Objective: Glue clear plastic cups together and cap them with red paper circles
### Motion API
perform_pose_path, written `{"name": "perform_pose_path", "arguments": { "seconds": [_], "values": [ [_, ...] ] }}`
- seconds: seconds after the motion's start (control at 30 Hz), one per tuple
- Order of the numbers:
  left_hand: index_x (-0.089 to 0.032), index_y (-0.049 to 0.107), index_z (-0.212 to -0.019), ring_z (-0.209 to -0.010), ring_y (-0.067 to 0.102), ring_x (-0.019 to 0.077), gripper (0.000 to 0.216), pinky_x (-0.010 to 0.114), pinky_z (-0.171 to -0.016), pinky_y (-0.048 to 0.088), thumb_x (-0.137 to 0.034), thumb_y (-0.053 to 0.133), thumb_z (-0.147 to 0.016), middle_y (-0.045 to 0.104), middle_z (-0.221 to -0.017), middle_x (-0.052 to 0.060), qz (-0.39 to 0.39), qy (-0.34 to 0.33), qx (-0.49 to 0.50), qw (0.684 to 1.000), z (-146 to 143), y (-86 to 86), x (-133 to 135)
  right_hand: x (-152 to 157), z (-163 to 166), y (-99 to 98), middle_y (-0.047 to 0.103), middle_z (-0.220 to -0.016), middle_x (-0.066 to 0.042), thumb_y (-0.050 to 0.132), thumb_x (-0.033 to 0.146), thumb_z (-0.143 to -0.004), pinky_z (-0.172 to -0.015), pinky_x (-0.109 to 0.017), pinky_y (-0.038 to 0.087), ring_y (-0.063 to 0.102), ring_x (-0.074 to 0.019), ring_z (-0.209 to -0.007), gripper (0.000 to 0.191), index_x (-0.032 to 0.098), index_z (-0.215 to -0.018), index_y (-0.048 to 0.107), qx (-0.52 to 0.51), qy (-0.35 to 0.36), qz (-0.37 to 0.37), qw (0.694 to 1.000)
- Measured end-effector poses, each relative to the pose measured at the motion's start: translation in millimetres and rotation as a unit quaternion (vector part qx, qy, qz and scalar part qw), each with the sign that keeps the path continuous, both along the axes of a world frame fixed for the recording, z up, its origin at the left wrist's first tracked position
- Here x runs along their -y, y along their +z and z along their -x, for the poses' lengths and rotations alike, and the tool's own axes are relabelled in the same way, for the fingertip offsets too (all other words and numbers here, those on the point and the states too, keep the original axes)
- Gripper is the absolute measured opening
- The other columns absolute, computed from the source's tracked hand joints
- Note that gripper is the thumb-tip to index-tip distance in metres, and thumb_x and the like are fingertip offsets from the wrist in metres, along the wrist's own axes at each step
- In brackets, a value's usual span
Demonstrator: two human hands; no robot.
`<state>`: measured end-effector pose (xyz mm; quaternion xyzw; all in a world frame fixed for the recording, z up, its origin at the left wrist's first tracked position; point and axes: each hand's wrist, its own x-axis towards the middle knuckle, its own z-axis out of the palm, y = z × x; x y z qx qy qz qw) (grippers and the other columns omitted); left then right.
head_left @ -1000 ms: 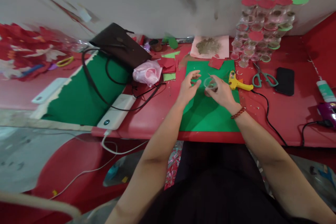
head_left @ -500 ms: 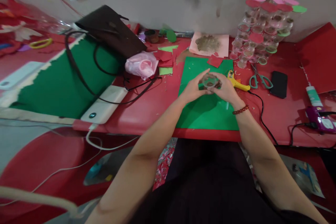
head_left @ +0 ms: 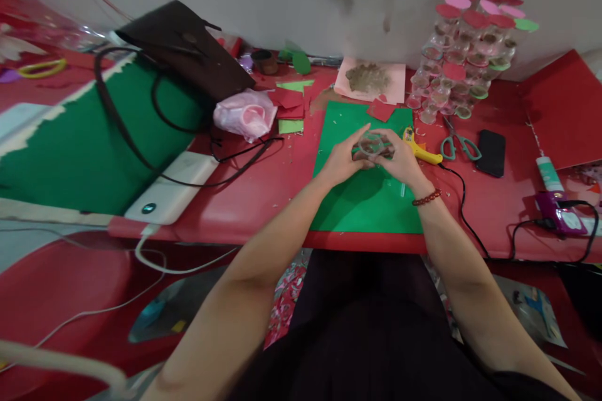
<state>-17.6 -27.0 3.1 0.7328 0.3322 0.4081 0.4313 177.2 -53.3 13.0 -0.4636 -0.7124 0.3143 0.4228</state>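
Observation:
Between my two hands is a small clear plastic cup (head_left: 372, 143), round-rimmed, held above a green sheet (head_left: 367, 213) on the table. My left hand (head_left: 345, 156) grips its left side, thumb below and fingers curved round. My right hand (head_left: 399, 160) closes on the right side from the front. Just right of my right hand lies a yellow hot glue gun (head_left: 423, 151) with a black cord. A thin clear glue stick (head_left: 402, 189) rests on the sheet below that hand. Behind the cup, a red paper scrap (head_left: 381, 110) overlaps the sheet's far edge.
Right of the glue gun are scissors (head_left: 459, 143) and a black phone (head_left: 491, 153). A stack of clear cups with coloured paper discs (head_left: 463, 56) stands behind them. To the left are a pink plastic bag (head_left: 245, 114), a dark bag (head_left: 185, 50) and a white power bank (head_left: 174, 191).
The view has shifted slightly, so most things appear a little further left. Both hands still hold the cup in nearly the same pose over the green sheet.

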Motion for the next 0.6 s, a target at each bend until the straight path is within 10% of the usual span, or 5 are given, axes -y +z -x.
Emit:
{"name": "perform_pose_path", "arguments": {
  "seconds": [0.6],
  "values": [
    [-0.024, 0.057, -0.148, -0.108, 0.071, 0.0232, 0.075, 0.045, -0.104, 0.055, -0.024, 0.082, -0.077, 0.074, -0.121, 0.009, 0.033, 0.017, 0.011, 0.999, -1, -8.1, -3, 7, -6, 19.3, 0.073, -0.099, -0.005, 0.075, 0.025, -0.092, -0.086, -0.037, 0.058, 0.069, -0.0198, -0.093, 0.008, 0.025, -0.088, 0.081, 0.099, -0.039, -0.116, 0.988]
  ]
}}
